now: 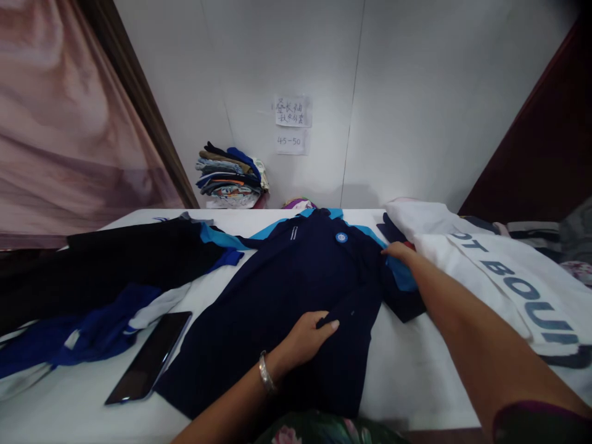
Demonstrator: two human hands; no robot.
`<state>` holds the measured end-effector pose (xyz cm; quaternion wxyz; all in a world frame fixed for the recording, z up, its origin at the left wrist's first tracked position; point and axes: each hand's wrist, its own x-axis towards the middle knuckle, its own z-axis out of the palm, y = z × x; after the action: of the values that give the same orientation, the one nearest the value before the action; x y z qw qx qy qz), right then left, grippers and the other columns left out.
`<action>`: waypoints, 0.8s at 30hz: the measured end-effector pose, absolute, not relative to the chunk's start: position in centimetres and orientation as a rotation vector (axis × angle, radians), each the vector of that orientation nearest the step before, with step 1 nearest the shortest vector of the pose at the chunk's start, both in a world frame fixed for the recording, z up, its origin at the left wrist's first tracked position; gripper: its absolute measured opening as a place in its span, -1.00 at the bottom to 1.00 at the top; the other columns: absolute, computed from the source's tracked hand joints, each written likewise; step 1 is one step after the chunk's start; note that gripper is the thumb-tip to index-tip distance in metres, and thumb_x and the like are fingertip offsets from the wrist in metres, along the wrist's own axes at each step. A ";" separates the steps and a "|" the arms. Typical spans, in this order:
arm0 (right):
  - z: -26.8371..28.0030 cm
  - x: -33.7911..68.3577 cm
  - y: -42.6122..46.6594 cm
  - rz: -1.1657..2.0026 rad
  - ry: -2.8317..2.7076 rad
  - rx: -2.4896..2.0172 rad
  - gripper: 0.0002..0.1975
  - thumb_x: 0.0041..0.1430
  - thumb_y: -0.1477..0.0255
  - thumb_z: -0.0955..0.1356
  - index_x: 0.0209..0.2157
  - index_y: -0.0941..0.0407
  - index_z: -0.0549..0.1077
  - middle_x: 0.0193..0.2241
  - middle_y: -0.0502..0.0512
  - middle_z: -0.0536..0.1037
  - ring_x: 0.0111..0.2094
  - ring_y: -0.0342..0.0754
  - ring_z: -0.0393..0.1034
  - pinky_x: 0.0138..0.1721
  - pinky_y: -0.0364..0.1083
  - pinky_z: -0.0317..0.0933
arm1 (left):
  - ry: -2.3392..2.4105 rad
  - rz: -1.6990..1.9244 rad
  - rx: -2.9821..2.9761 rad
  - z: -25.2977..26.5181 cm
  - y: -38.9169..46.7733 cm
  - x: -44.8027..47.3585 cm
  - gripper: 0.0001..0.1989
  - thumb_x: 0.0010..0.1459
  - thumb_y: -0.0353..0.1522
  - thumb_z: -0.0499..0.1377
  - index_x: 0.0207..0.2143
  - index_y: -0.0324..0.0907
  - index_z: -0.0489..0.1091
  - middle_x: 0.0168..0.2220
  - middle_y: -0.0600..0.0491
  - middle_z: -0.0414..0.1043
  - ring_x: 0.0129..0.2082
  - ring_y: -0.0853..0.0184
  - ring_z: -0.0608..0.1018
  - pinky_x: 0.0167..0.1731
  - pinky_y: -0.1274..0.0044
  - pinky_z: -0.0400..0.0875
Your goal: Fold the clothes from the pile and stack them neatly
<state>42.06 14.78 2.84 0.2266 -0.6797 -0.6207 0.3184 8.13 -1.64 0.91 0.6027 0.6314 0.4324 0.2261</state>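
Observation:
A navy shirt [296, 277] with light-blue shoulder panels and a round badge lies spread on the white table, its collar at the far side. My left hand [305, 336], with a silver bracelet at the wrist, is closed on a fold of the shirt's navy cloth low on its right half. Farther up and to the right, my right hand [401, 253] pinches the shirt near the right shoulder, by the light-blue sleeve panel. Part of the right sleeve is hidden behind my right hand and forearm.
A black phone or tablet [150, 357] lies left of the shirt. Black and blue garments [115, 259] cover the table's left side. White printed clothing [499, 271] is piled at right. Behind the table, folded clothes [231, 176] stand stacked against the wall, near paper notes [293, 112].

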 end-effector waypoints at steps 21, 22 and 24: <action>8.5 26.8 26.8 1.059 -1.436 -1.695 -0.41 0.18 0.27 0.35 0.19 0.14 0.20 0.04 0.31 0.42 -0.11 0.02 0.44 -0.17 -0.03 0.36 | 1.452 1.161 0.209 -2.2 -4.2 -4.1 -0.45 0.04 -0.32 0.32 0.09 -0.18 0.30 -0.35 0.00 0.56 -0.44 0.28 0.60 -0.41 0.50 0.50; 7.4 26.8 26.2 1.053 -1.451 -1.732 -0.40 0.17 0.27 0.36 0.20 0.13 0.20 0.04 0.31 0.43 -0.12 0.04 0.44 -0.18 -0.02 0.36 | 1.442 1.153 0.238 -2.3 -4.3 -4.2 -0.44 0.02 -0.32 0.33 0.09 -0.18 0.30 -0.36 0.01 0.56 -0.43 0.28 0.60 -0.40 0.50 0.51; 5.3 27.3 24.6 1.028 -1.479 -1.813 -0.39 0.12 0.26 0.39 0.19 0.12 0.24 0.04 0.30 0.44 -0.12 0.07 0.45 -0.20 0.00 0.36 | 1.449 1.131 0.308 -2.2 -4.3 -4.5 -0.44 0.01 -0.32 0.34 0.08 -0.16 0.31 -0.37 0.03 0.56 -0.44 0.27 0.60 -0.39 0.48 0.51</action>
<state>27.26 24.61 5.33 0.2890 -0.6792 -0.5540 0.3851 -4.52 -4.32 -2.25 0.5963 0.1326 0.6243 0.4870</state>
